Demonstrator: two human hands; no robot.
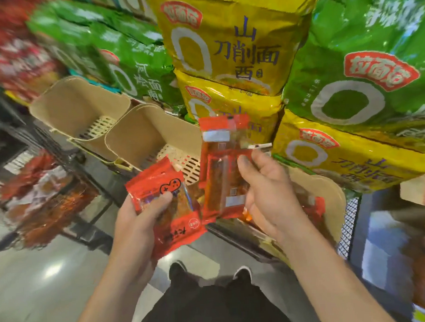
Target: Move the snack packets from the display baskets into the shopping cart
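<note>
We hold a red snack packet (164, 199) in our left hand (136, 227), thumb pressed across its front and fingers curled behind it, the packet tilted with its heart mark facing up. Our right hand (269, 195) grips a second red packet (221, 167), a longer one with a clear window, upright, thumb on its right edge and fingers wrapped behind. The two packets sit just beside each other, their lower corners close to touching, above the front edge of the beige display baskets. The far-left basket (65, 104) and the middle basket (137, 135) show only their slotted floors, while the basket on the right (329, 192), partly hidden behind our right hand, has more red packets (313, 205) lying in it. Behind the baskets rise stacked yellow noodle bags (233, 38) and green noodle bags (364, 81). To our left a dark wire shopping cart (62, 191) holds a blurred heap of red and orange packets (40, 190). Below us are our dark trousers and black shoes (242, 272) on a grey floor (41, 278).
</note>
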